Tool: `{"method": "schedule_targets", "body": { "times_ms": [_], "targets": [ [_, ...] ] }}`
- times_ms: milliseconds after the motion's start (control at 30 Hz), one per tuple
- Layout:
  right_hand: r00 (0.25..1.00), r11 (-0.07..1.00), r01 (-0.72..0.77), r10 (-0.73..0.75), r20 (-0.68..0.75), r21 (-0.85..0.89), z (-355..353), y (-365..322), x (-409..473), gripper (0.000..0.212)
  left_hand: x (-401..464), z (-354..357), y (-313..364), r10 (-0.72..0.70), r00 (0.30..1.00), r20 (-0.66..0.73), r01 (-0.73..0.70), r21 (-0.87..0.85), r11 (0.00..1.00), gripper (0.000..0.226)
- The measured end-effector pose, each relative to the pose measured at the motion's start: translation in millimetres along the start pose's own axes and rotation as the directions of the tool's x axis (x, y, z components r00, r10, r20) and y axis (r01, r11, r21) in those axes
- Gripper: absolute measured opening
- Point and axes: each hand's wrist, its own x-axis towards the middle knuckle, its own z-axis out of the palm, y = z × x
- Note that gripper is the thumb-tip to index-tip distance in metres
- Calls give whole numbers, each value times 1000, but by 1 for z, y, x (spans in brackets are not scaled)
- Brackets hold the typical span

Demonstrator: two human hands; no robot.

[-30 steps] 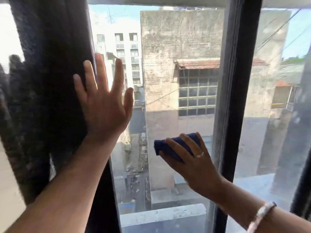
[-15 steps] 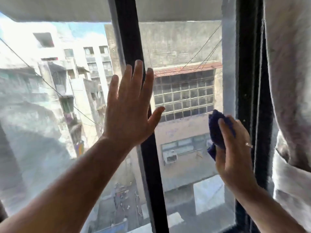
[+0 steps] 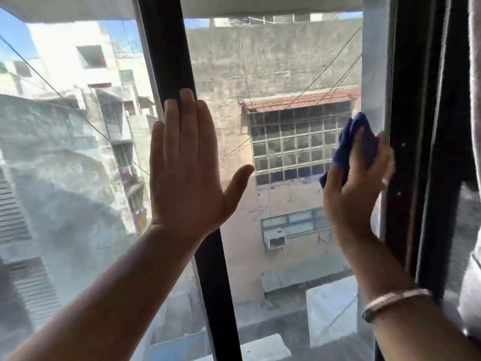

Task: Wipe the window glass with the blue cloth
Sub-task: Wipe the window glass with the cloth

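The window glass [image 3: 281, 74] fills the middle pane between two black frame bars. My right hand [image 3: 351, 188] presses a bunched blue cloth [image 3: 346, 149] against the glass at the pane's right edge, right next to the black frame. My left hand [image 3: 187, 165] lies flat with fingers together and thumb out, its palm over the black central bar [image 3: 169, 56] and its thumb over the middle pane. It holds nothing. The left pane [image 3: 65, 165] looks hazy and streaked.
A black frame post [image 3: 416, 126] stands on the right, with pale curtain fabric [image 3: 475, 74] beyond it. A bracelet [image 3: 390, 300] sits on my right wrist. Concrete buildings, wires and a street far below show through the glass.
My right hand has slid the cloth from the lower middle of the pane up to its right edge. My left hand stays flat on the bar, fingers drawn together. The view has swung right.
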Motion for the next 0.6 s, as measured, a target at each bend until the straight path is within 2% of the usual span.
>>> {"method": "schedule_targets", "body": {
  "times_ms": [33,67,100,167,200,233,300,400,467,533,600],
  "targets": [
    [998,998,59,-60,-16,-12,11,-12,-3,54,0,1,0,-4,1000,-2,4,-9,1000,96],
    [983,983,183,-183,0,-11,20,-24,-13,53,0,2,-1,-3,1000,-6,3,-13,1000,98],
    [937,938,347,-347,52,5,26,-34,-32,53,0,1,-2,2,1000,-14,-2,-5,1000,99],
    [758,785,616,-613,224,65,28,-33,-85,54,0,2,-3,22,999,-26,-21,5,1000,100],
    [689,733,676,-664,289,72,21,-20,-108,53,0,1,-3,24,999,-24,-24,-1,1000,101],
    [672,722,691,-665,327,49,12,-2,-122,51,0,0,-3,22,1000,-20,-22,-11,1000,102],
    [773,811,584,-543,328,-33,-5,33,-118,52,-1,1,-2,12,1000,-9,-12,-21,1000,104],
    [957,960,263,-247,150,-100,-10,48,-52,52,0,1,0,17,1000,-5,-17,-11,1000,105],
    [994,989,111,-110,15,-97,2,26,-4,54,1,1,-1,21,1000,-4,-21,-8,1000,105],
    [989,987,138,-142,-43,-88,20,-13,9,51,0,1,-1,18,1000,-5,-19,-16,1000,105],
    [940,937,342,-342,20,-72,33,-41,-22,48,0,1,-1,24,1000,-8,-24,-14,1000,105]
  ]
}}
